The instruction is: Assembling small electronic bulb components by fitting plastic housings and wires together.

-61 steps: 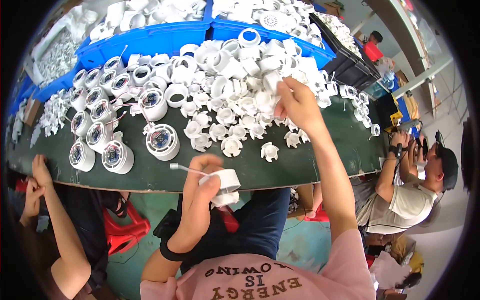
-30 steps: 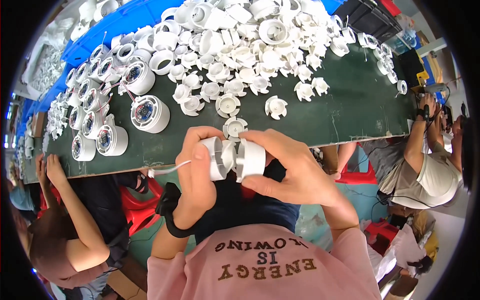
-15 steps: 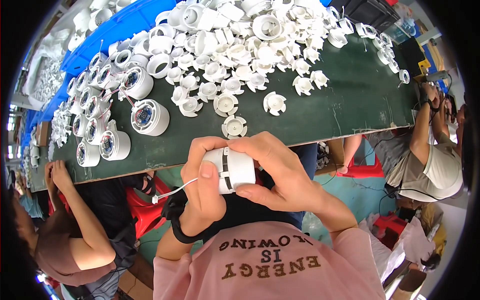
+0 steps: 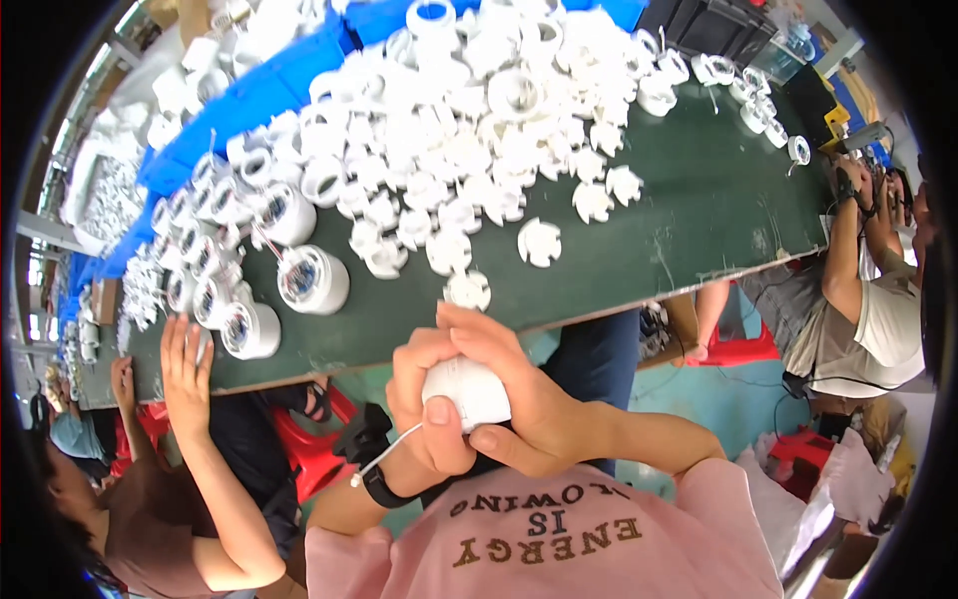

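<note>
Just off the table's near edge, a white cylindrical plastic housing (image 4: 469, 393) is held between my two hands. My left hand (image 4: 427, 414) is closed round its left side, with the thumb on the front. Across the top and right side my right hand (image 4: 529, 394) is closed, thumb low on the housing. A thin white cable (image 4: 389, 454) with a small plug hangs out at lower left. Much of the housing is hidden by my fingers. Right beyond my fingers a white fan impeller (image 4: 467, 291) lies on the table.
White impellers and rings form a large pile (image 4: 479, 130) on the green table (image 4: 679, 220). Several housings with circuit boards (image 4: 312, 280) stand at left. Blue bins (image 4: 269, 95) line the back. A co-worker's hand (image 4: 187, 369) is over the left edge; another person (image 4: 848, 299) works at right.
My hands and the housing are slightly lower in view, and the dark slots that showed on the housing are out of sight. The co-worker's hand at left has reached up toward the housings.
</note>
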{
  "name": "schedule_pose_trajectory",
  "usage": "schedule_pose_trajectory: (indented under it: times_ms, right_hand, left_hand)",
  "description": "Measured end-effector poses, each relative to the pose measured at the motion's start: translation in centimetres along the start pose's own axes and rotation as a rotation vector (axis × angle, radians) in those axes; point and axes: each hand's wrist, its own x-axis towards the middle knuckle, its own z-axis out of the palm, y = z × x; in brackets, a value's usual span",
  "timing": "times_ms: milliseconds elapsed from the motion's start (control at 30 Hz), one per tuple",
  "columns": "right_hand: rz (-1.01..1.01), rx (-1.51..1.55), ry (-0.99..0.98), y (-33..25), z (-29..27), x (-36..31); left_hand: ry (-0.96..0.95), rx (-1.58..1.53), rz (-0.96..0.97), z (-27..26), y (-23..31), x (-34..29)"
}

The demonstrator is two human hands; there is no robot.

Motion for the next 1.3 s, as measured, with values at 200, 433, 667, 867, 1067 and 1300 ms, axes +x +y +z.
schedule_pose_trajectory:
  times_ms: [200, 433, 667, 867, 1067, 1300]
  right_hand:
    - [0.133, 0.055, -0.046, -0.8, 0.2, 0.8]
    - [0.519, 0.361, 0.130, 3.9, -3.5, 3.4]
    - [0.266, 0.007, 0.072, -0.1, -6.1, 3.9]
    - [0.140, -0.333, 0.316, 1.2, -5.4, 2.1]
    - [0.072, 0.102, 0.443, 3.0, -5.9, 0.4]
    - [0.156, 0.342, 0.533, 3.4, -4.6, 0.4]
  left_hand:
    - [0.070, 0.129, -0.206, -2.6, -0.4, -0.9]
    - [0.150, -0.144, -0.724, -4.5, 1.5, 0.9]
    - [-0.072, -0.343, -0.765, -1.6, 0.8, 4.7]
    - [-0.792, 0.290, -0.534, -0.7, 5.5, 10.5]
    - [-0.172, 0.779, 0.145, -2.7, -2.2, 28.8]
    - [0.103, 1.281, 0.047, 2.7, -7.1, 40.4]
